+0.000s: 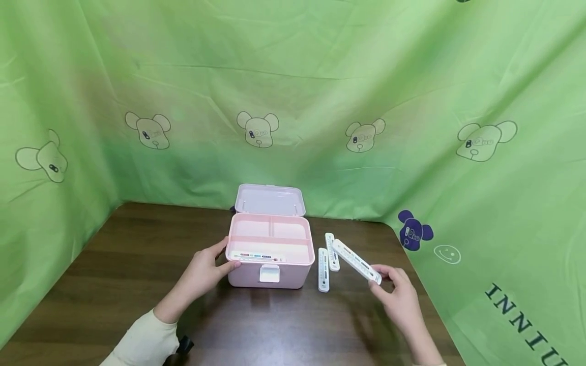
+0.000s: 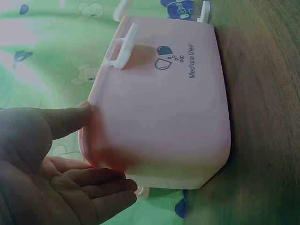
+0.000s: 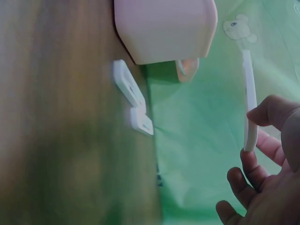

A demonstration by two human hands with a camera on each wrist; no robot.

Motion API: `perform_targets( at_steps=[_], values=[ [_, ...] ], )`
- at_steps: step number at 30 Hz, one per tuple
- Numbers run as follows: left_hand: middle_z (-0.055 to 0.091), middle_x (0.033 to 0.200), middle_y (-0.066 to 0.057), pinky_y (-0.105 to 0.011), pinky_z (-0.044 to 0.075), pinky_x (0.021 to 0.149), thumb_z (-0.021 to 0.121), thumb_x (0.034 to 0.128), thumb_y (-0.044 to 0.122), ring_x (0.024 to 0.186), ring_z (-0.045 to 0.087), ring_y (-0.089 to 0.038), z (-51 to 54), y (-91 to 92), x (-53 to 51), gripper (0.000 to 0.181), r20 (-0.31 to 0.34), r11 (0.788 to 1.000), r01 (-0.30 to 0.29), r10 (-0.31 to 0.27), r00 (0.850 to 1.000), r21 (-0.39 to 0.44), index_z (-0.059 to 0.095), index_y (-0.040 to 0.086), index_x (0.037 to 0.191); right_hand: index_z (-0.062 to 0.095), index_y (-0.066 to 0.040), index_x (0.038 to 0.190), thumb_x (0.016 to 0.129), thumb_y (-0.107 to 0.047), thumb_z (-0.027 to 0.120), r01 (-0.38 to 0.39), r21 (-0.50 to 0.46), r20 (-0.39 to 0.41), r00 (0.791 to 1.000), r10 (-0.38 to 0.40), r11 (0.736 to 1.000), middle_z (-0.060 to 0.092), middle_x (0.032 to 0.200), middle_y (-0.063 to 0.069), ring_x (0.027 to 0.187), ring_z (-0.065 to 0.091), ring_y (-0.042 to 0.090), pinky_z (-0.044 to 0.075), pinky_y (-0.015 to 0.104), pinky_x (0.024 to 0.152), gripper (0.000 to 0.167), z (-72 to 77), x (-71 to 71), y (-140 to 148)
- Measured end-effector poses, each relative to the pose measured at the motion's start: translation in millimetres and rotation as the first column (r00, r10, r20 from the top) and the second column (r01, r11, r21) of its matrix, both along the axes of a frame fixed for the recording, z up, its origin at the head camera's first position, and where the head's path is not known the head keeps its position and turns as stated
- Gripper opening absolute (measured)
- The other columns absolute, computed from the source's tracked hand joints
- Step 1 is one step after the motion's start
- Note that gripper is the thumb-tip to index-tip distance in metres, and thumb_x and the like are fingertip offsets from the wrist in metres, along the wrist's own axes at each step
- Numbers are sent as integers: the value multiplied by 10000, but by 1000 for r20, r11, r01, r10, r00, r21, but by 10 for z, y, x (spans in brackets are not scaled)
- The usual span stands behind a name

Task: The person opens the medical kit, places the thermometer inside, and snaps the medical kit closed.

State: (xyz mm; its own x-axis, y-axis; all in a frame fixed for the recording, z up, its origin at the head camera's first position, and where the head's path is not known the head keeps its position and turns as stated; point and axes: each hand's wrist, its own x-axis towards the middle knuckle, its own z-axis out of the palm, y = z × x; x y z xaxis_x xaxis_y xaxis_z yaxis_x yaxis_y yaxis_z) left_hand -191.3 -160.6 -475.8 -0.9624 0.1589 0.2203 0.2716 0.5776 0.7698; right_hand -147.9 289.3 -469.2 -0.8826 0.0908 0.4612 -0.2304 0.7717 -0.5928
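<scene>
One pink box [image 1: 288, 278], lid [image 1: 270, 201] raised, on the table [image 1: 256, 330]; my left hand [image 1: 203, 272] rests against its front left corner, fingers nearly straight, thumb apart. One white thermometer [image 1: 356, 261], pinched by its near end in my right hand [image 1: 400, 297], above the table, right of the box. Two loose thermometers [image 1: 323, 274], between them. One inner thermometer [image 1: 256, 256], in the front compartment [image 1: 297, 250].
</scene>
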Motion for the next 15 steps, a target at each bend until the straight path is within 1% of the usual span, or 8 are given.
perform_targets(
  at_steps=[4,6,9,12,15],
  values=[
    [506,1505,-207,-540,486,1068,790,915,316,1367,529,-354,6,-9,-6,785,-9,1000,-1,1,1000,7,435,-36,1520,737,-103,1149,840,-42,791,-97,34,-21,995,98,995,619,1012,28,913,516,30,391,148,771,320,173,-113,53],
    [512,1502,-205,-543,487,1067,790,915,320,1365,531,-355,11,-14,-8,784,-12,1000,-2,2,1000,6,438,-31,1521,736,-106,1150,846,-48,789,-138,54,-15,990,139,989,619,1008,25,912,495,5,385,157,755,315,250,-171,64],
    [512,1501,-207,-543,486,1067,788,916,324,1362,535,-358,19,-20,-11,781,-10,1000,-5,5,1000,-2,442,-33,1518,737,-113,1156,855,-64,786,-184,95,5,983,184,978,623,1020,17,930,490,7,390,177,766,309,350,-247,68],
    [505,1508,-209,-544,479,1075,786,918,324,1368,527,-364,24,-19,-10,778,5,1000,-7,7,1000,-5,444,-37,1515,742,-120,1157,849,-76,785,-219,161,27,976,217,963,635,1033,11,953,516,49,416,232,810,314,437,-320,57],
    [502,1512,-207,-547,475,1079,787,918,321,1376,518,-368,29,-17,-2,775,20,1000,-5,5,1000,-1,446,-37,1515,743,-129,1146,832,-71,780,-253,231,45,967,250,939,641,1036,8,979,555,132,448,319,864,321,532,-400,29]
  ],
)
